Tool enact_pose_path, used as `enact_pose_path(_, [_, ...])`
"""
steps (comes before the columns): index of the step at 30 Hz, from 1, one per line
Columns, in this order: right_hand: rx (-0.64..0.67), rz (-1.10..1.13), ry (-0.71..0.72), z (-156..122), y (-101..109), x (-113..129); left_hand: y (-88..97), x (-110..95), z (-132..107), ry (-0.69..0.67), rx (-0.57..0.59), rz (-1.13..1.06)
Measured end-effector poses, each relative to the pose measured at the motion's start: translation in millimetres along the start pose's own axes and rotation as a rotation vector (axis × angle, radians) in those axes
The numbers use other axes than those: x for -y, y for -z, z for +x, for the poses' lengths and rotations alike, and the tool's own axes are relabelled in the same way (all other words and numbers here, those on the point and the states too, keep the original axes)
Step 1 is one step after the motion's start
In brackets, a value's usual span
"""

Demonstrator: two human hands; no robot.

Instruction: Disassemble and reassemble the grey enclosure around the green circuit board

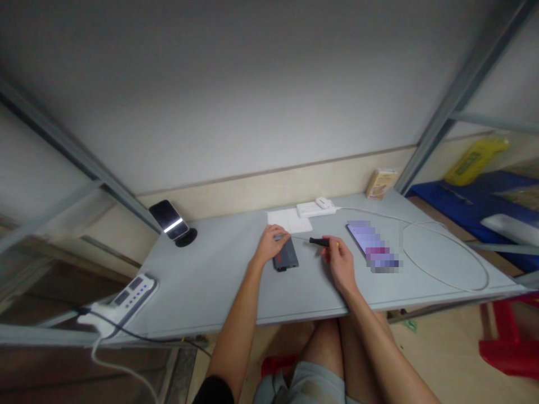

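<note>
Currently, your right hand [340, 261] is closed on the black handle of a screwdriver [319, 242], with the fingers gathered at the handle's yellow-marked rear end. The dark grey device case [288, 256] lies on the grey tabletop [202, 275], to the left of that grip and well short of the wall.

Note the alignment: the case's long axis runs roughly away from you, while the screwdriver's shaft runs leftward, nearly level with the tabletop edge, toward the far end of the case. The shaft therefore lies across the case's axis, not along it. The tip meets your left fingers and is too small to make out.

Your left hand [272, 243] is the nearer one; it rests over the far left part of the case. You cannot tell from this view whether its fingers pinch the case, the tip or a small part. A white sheet [301, 223] lies just beyond; a smartphone [364, 240] lies right of your right hand.
</note>
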State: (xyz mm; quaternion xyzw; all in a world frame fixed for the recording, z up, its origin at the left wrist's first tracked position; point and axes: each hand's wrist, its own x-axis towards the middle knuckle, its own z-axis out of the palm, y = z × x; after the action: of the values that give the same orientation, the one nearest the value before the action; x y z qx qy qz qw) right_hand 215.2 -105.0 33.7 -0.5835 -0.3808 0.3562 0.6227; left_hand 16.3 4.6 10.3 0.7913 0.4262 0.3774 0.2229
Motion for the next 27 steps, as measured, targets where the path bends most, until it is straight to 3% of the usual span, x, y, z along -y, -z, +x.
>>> enact_pose_path(4, [0.005, 0.015, -0.004, 2, 1, -3, -1.5, 3, 1, 0.001, -0.012, 0.003])
enact_pose_path(12, [-0.038, 0.04, -0.012, 4, 1, -7, 8.2, 28, 6, 0.144, -0.233, 0.135])
enact_pose_path(20, [-0.04, 0.047, -0.015, 6, 2, -13, 4.5, 35, 7, 0.134, -0.188, 0.248])
enact_pose_path(27, [-0.072, 0.034, -0.019, 4, 2, -9, 12.2, 31, 6, 0.159, -0.293, 0.125])
